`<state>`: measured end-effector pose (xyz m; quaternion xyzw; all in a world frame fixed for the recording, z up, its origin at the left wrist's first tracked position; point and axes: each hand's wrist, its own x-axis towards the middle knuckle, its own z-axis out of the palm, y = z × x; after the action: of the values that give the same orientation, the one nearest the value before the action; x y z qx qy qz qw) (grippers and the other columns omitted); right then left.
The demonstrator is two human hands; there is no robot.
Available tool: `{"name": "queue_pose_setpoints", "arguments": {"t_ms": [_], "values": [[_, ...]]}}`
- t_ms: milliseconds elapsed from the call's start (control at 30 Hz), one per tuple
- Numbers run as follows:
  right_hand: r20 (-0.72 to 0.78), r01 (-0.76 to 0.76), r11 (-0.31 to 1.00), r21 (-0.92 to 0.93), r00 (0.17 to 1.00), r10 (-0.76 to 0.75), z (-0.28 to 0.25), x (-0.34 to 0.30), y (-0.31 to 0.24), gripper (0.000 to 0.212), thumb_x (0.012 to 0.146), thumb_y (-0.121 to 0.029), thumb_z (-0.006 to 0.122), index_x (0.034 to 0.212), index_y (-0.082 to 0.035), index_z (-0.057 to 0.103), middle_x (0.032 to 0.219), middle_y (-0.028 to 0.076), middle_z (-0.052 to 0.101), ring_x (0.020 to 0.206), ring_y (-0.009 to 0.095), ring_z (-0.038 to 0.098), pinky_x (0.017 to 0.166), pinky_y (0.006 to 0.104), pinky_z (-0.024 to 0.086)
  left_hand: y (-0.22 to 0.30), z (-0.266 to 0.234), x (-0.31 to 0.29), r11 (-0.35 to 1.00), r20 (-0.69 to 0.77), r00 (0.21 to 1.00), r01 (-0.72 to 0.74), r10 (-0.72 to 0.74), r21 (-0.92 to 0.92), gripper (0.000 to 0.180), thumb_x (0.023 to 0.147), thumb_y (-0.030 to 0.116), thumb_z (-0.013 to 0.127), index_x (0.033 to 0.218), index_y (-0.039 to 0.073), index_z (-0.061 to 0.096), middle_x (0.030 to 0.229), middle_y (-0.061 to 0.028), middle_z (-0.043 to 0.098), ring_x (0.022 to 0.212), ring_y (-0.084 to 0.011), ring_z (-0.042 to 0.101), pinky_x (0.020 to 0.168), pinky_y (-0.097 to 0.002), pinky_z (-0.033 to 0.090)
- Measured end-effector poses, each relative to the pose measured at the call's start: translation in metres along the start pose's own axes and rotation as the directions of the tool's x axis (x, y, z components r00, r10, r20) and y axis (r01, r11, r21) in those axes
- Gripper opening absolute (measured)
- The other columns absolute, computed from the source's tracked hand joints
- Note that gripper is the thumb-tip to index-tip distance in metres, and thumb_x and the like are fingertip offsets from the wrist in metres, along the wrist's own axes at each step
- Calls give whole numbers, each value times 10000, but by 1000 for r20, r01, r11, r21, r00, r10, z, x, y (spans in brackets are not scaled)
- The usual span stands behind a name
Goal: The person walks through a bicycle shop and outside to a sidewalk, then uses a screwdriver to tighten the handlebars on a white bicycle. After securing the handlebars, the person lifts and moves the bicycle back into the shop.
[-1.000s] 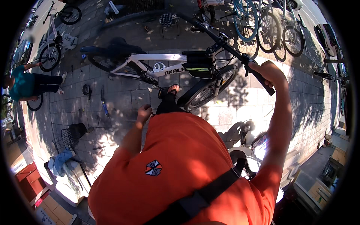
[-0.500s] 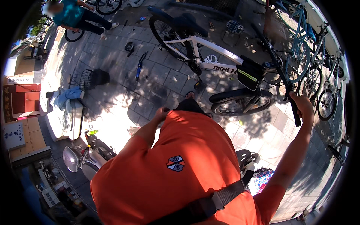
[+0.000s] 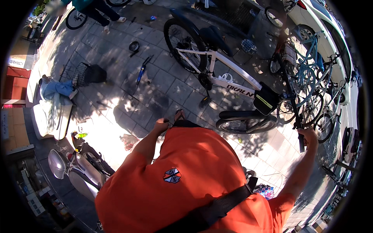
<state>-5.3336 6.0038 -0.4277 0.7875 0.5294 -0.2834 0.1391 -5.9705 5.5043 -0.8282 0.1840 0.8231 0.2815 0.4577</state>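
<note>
My right hand [image 3: 309,136] is closed around the grip at the near end of the handlebar [image 3: 295,101] of a white bicycle [image 3: 234,74]. A black bag [image 3: 265,98] with a yellow-green stripe sits on its frame behind the handlebar, and the front wheel [image 3: 247,123] is turned sideways. Away from the bicycle, my left hand [image 3: 160,126] hangs beside my orange shirt. Its fingers are curled in, and nothing shows in them. A pedal [image 3: 204,101] hangs low, not far from my sandalled foot [image 3: 179,115].
On the paving lie a blue-and-black pump-like tool [image 3: 143,70] and a round black part [image 3: 134,47]. A wire basket [image 3: 77,73] and a grey scooter [image 3: 84,171] are at left. Several bicycles [image 3: 311,64] and a white car stand at right. Another person [image 3: 101,11] is at the upper left.
My left hand has moved forward, out from the shirt's edge. My right hand still grips the handlebar, which sits lower in view. The whole view has shifted.
</note>
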Motion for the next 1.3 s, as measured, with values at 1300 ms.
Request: {"name": "queue_pose_setpoints", "arguments": {"t_ms": [1300], "values": [[33,-107,968,229,994,102,12,-4,-31,539,847,-653,771,736,-133,680,578,-28,490,406,113,354,387,310,267,4,-28,-26,996,15,998,56,-57,65,524,837,268,736,1249,-54,703,1199,-237,738,1129,-320,713,965,-396,546]]}}
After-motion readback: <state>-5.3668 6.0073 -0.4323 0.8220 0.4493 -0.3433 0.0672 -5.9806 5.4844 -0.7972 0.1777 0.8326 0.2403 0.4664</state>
